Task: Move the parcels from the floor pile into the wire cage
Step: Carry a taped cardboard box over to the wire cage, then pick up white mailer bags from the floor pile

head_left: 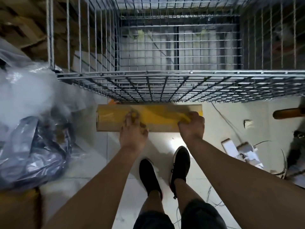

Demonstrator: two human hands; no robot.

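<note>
Your left hand (132,129) and right hand (192,125) each grip the cardboard parcel (113,116) along its near edge, just short of the wire cage (165,86). Fingertips blurred.

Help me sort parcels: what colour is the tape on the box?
Yellow tape on the brown box; head view.

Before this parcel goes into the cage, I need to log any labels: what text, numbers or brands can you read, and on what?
No text is readable.
Cardboard parcel, gripped by the left hand and right hand: only yellow tape, motion-blurred, no label in view.
Grey plastic bags: blurred, nothing legible.
White boxes on the floor: blurred.
</note>
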